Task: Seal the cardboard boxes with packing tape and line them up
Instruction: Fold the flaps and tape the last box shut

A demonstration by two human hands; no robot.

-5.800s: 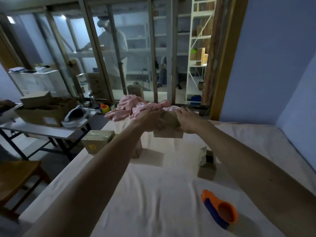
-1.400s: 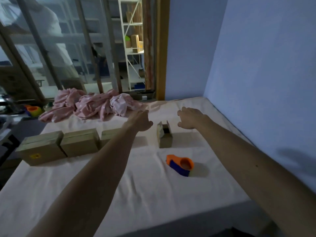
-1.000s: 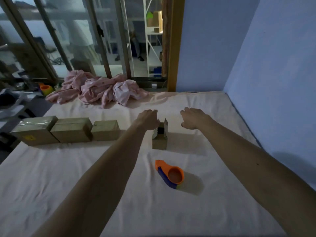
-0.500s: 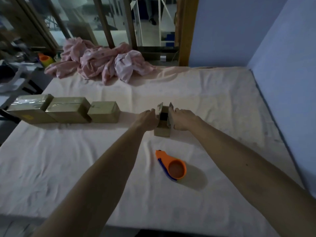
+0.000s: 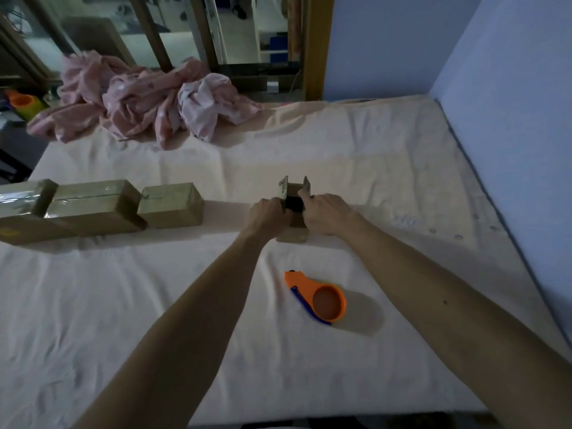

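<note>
Cardboard small box [image 5: 292, 234] sits mid-sheet, flaps up, w/ left hand [image 5: 268, 213] & right hand [image 5: 325, 212] gripping its sides. Risk: flaps likely spring apart if released before tape dispenser [image 5: 322, 298] gets there.

Matt cardboard open box [image 5: 293, 232], glossy taped boxes [image 5: 93, 209], glossy plastic tape dispenser [image 5: 318, 297], wrinkled cloth sheet [image 5: 154, 305].

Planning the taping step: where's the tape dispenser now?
Head view: the tape dispenser lies on the sheet, right of centre, just nearer the camera than the open box and apart from it.
</note>
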